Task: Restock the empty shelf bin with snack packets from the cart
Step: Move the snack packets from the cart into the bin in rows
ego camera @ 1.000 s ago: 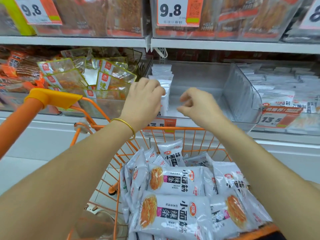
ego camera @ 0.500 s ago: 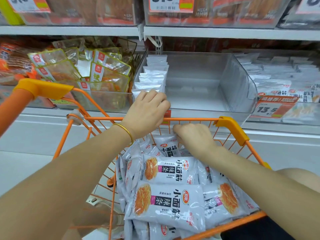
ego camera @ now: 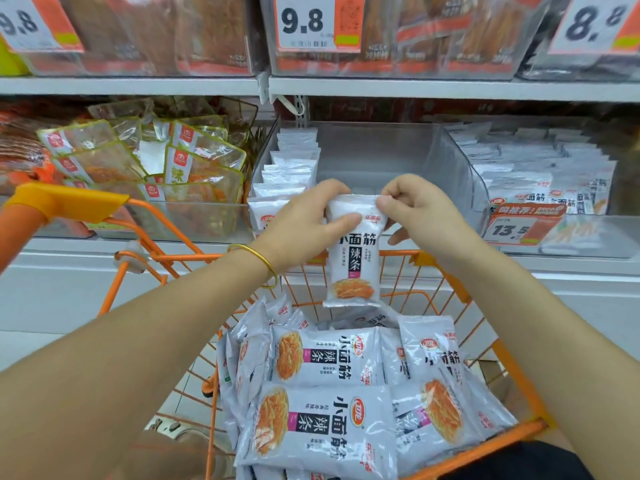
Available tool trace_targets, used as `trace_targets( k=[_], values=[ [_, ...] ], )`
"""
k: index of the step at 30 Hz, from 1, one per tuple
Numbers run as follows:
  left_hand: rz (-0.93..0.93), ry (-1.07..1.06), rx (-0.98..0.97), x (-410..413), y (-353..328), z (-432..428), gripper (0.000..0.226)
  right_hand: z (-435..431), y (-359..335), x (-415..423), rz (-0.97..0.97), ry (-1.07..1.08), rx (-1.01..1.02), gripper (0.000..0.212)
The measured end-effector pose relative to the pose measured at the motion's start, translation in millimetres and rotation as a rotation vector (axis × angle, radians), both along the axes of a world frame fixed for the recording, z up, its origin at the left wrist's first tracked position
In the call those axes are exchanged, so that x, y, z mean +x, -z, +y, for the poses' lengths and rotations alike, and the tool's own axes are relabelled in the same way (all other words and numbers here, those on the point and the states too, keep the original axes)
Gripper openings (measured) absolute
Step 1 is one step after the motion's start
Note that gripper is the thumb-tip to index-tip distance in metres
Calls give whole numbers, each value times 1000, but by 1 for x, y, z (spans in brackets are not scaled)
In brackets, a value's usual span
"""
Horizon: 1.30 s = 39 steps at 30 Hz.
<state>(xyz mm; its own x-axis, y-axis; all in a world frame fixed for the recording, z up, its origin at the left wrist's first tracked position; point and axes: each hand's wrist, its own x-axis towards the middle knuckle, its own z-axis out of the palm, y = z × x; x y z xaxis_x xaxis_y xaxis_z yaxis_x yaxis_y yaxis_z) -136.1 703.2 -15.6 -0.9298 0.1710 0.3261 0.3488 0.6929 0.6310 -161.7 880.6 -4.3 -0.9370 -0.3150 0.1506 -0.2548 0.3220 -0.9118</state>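
Note:
A white snack packet (ego camera: 353,261) hangs upright above the orange cart (ego camera: 512,372), in front of the clear shelf bin (ego camera: 464,174). My left hand (ego camera: 304,223) grips its upper left side, thumb across the front. My right hand (ego camera: 422,209) pinches its top right corner. Several more white packets (ego camera: 325,424) lie piled in the cart. A row of white packets (ego camera: 291,171) stands along the bin's left wall; the rest of the bin floor is bare.
A bin of clear orange-and-green snack bags (ego camera: 152,161) sits left of the clear bin. Another bin of white packets (ego camera: 540,174) is at the right, with a 13.5 price tag (ego camera: 519,226). The upper shelf edge (ego camera: 415,88) overhangs the bins. The cart handle (ego camera: 62,202) is at left.
My right hand came up out of the cart with a packet. My left hand, which was at the bin's front edge, now grips the packet too.

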Motion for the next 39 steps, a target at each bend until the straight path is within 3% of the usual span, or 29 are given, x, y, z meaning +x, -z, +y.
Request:
trace_targets(
  k=[4,7,9,11,13,15,18,22,27,29,39],
  values=[
    [-12,-46,221,-13,-8,9,16,0,-6,-8,-122,16,-109,17],
    [4,-80,357,-26,-17,11,12,4,-10,-14,-217,-112,71,28],
    [-22,-102,441,-37,-20,13,13,3,-9,-21,-228,-143,120,24],
    [-43,-164,449,-49,-22,14,18,3,-9,-36,-294,-105,40,13],
    [63,-267,268,-61,-22,10,26,2,-8,-57,-455,-14,-152,10],
    [203,-343,-76,-73,-21,0,32,0,-6,-83,-589,96,-304,13],
    [172,-329,-491,-95,-22,-15,36,-11,1,-118,-672,179,-291,12],
    [-58,-225,-797,-119,-17,-28,52,-42,19,-155,-608,204,-225,37],
    [-239,-195,-756,-128,-10,-37,59,-79,52,-204,-369,240,156,53],
    [-244,-192,-748,-128,-11,-37,60,-87,60,-215,-260,287,316,43],
    [-296,-227,-710,-121,-15,-32,63,-112,73,-236,-35,429,293,19]
  ],
)
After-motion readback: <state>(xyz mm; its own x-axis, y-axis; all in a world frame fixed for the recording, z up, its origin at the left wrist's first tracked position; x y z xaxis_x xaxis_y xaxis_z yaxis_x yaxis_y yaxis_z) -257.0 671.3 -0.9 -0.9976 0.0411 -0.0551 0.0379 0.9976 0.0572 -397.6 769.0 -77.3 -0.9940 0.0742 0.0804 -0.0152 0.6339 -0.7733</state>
